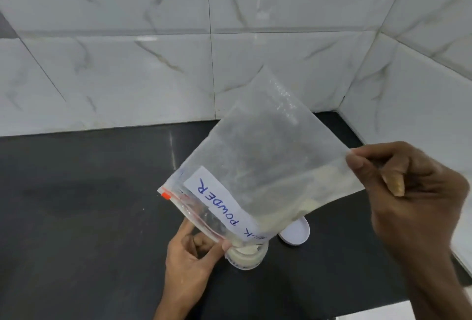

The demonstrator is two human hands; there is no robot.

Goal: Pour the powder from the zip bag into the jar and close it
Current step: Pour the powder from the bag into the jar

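I see the zip bag [258, 161] tipped mouth-down over the open jar [246, 258], which stands on the black bench [89, 204] toward its right edge. The left hand [191, 258] pinches the bag's zip edge between thumb and fingers, right at the jar's mouth. The right hand [413, 181], held higher, pinches the bag's bottom corner. Pale powder [309, 203] gathers along the bag's lower side (its label [217, 202] reads "milk powder", upside down to me). A white lid [296, 234] lies flat on the bench just beside the jar, to its right.
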